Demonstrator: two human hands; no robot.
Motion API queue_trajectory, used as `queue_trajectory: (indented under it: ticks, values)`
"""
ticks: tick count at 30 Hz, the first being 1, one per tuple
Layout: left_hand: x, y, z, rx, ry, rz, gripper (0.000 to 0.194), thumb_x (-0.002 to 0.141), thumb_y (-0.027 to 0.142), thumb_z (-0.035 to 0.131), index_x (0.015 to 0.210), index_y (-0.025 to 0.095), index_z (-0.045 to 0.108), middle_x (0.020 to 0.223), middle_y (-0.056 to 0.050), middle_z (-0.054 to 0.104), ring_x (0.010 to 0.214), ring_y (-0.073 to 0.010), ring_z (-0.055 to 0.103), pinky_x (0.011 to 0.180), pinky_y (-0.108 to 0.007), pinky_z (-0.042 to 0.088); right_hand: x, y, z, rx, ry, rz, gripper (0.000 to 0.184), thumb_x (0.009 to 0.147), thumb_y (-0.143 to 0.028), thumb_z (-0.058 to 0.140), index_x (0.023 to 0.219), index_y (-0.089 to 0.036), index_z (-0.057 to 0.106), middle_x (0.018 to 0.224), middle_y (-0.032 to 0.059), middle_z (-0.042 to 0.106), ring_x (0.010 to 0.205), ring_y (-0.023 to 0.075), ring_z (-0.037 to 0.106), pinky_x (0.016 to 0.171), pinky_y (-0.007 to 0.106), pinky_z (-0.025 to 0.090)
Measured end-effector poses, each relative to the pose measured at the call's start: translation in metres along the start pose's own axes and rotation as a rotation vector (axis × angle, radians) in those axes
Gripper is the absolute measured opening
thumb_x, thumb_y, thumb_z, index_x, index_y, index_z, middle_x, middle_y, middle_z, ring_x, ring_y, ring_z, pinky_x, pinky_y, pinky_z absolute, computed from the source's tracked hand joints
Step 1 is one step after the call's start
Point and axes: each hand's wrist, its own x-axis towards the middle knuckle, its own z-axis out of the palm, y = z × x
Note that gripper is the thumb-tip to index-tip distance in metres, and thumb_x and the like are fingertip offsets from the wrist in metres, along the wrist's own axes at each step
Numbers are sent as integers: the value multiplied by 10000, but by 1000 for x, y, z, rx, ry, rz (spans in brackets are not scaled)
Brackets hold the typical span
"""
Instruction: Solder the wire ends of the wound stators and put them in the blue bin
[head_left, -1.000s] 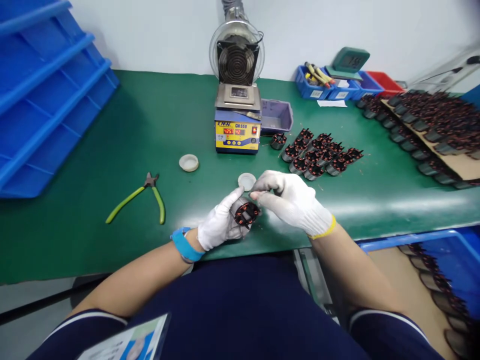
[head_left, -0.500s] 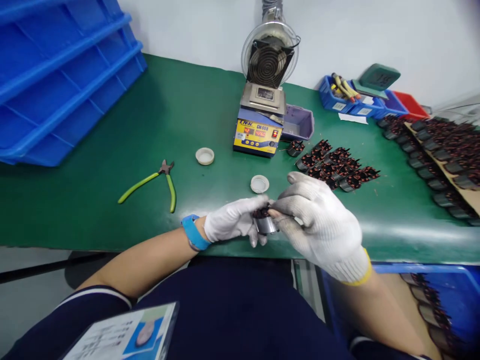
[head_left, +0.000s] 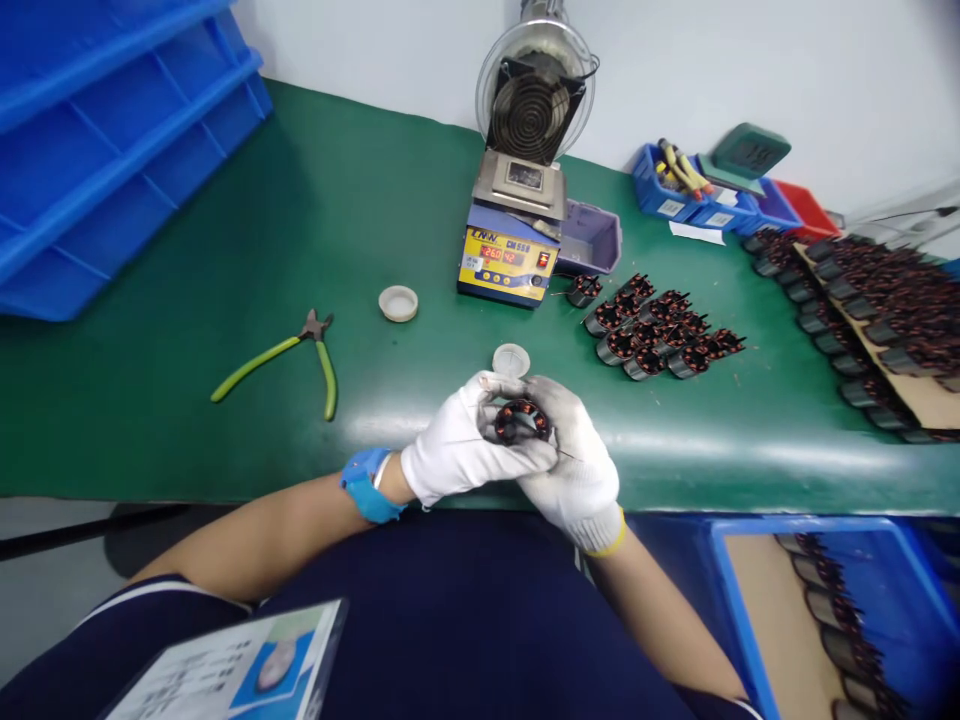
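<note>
**At the desk [head_left: 352,220] edge**

The left hand [head_left: 461,440] and right hand [head_left: 574,480] close around the stator [head_left: 531,410], gripping it between them, neither nearer. Its axis points roughly upward; a white dish [head_left: 511,360] sits just beyond.

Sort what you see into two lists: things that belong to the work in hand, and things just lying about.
Likely belonging:
copper-wound part, held between left hand and right hand
similar parts grouped nearby

Apparently just lying about, no hand touching them:
green-handled pliers
paper slip
purple bin
</note>
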Motion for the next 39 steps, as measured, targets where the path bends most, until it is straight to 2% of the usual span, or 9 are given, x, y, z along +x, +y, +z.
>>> queue_trajectory:
  ticks: [5, 7, 10, 13, 16, 21, 23, 32, 39]
  values:
    - [6, -7, -23, 614, 60, 710, 1091, 552, 437, 926, 1479, 241, 386, 1600, -176, 298, 1490, -396, 303, 1204, -531, 302, 0, 0, -11, 10, -88, -66, 572, 911, -256, 659, 1439, -200, 446, 1340, 158, 579, 1248, 269, 585, 1055, 417, 542]
    - [11, -1, -30, 839, -65, 830, 856, 674, 459, 848, 1424, 227, 508, 1564, -163, 384, 1475, -402, 328, 1194, -539, 295, -2, 1, -24, -29, -185, -107, 583, 916, -270, 663, 1444, -162, 439, 1361, 177, 568, 1267, 271, 572, 1059, 401, 536]
    - [10, 11, -29, 1015, -210, 692, 198, 924, 309, 598, 916, 142, 704, 893, -128, 682, 871, -256, 656, 860, -413, 501, -4, 3, -38, -73, -241, -146, 579, 908, -262, 672, 1425, -116, 456, 1347, 198, 575, 1260, 272, 574, 1065, 385, 523]
    - [1, 24, -25, 701, -290, 435, 324, 907, 255, 601, 605, 147, 556, 552, -39, 485, 517, -115, 428, 579, -285, 388, -7, 7, -47, -80, -234, -111, 592, 888, -266, 708, 1413, -121, 477, 1343, 187, 573, 1256, 260, 572, 1079, 365, 507]
    - [-2, 34, -29, 194, -281, 278, 393, 909, 352, 635, 603, 157, 483, 514, -13, 437, 436, -97, 383, 469, -251, 340, -8, 12, -51, -90, -196, -82, 629, 863, -300, 755, 1406, -144, 481, 1321, 167, 581, 1241, 254, 575, 1061, 356, 519]
    - [25, 27, -40, -153, 350, 282, 448, 857, 471, 709, 652, 167, 453, 553, 17, 404, 438, -87, 420, 413, -225, 321, 4, 26, -51, -191, -124, -44, 558, 845, -357, 750, 1317, -179, 511, 1219, 142, 605, 1119, 280, 623, 941, 417, 584]
    - [37, 14, -41, -153, 456, 159, 457, 849, 570, 692, 721, 163, 525, 644, -4, 497, 501, -97, 509, 402, -216, 325, 14, 35, -50, -275, -118, -14, 521, 823, -339, 739, 1272, -184, 524, 1180, 131, 607, 1059, 289, 639, 871, 428, 599]
    - [53, -15, -41, -27, 496, -3, 634, 688, 706, 735, 853, 116, 575, 768, -42, 593, 610, -119, 610, 429, -193, 420, 52, 45, -40, -661, -490, 75, 607, 808, -261, 733, 1363, -235, 489, 1327, 76, 580, 964, 280, 684, 671, 376, 563]
    - [55, -17, -45, 14, 463, 12, 596, 706, 672, 731, 860, 117, 579, 787, -50, 610, 637, -122, 624, 427, -188, 432, 78, 39, -39, -698, -696, 198, 552, 830, -425, 713, 1345, -318, 547, 1264, 8, 622, 892, 276, 682, 475, 324, 323]
